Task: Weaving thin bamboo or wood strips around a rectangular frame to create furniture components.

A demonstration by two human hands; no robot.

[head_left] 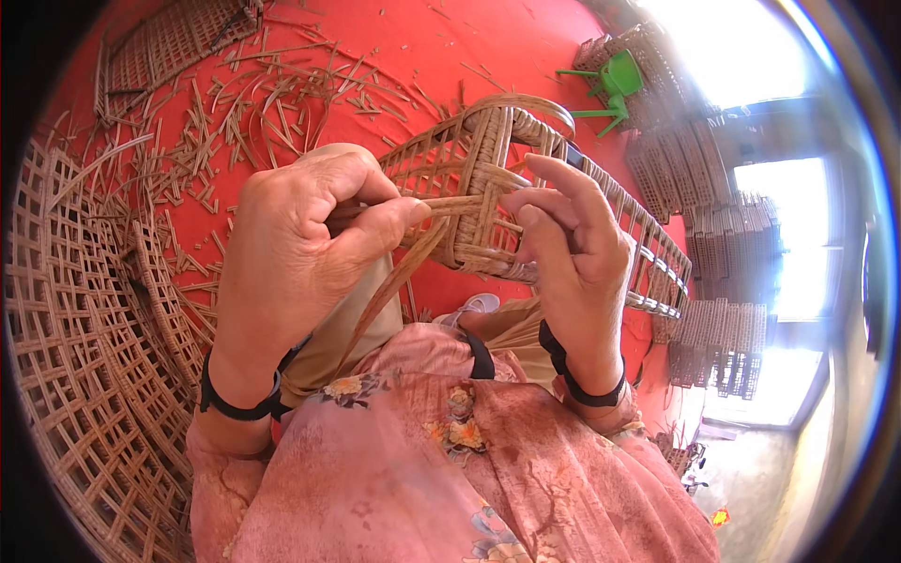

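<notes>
In front of me a brown wicker frame (483,150) stretches from the middle toward the right, with an open lattice along its sides and tightly wrapped cane at its near end. My left hand (314,230) is closed, pinching a flat brown cane strip (452,205) between thumb and forefinger. That strip runs to the wrapped end of the frame. A loose length of cane (394,286) hangs from there toward my lap. At the other side of the wrapped end, my right hand (574,230) has its fingers curled close against the frame; what its fingertips grip is hidden.
Large woven lattice panels (84,347) lie at the left, and another panel (174,47) at the far left. Cut cane scraps (221,141) litter the red floor (404,42). A green plastic stool (615,84) and stacks of woven panels (732,239) stand at the right.
</notes>
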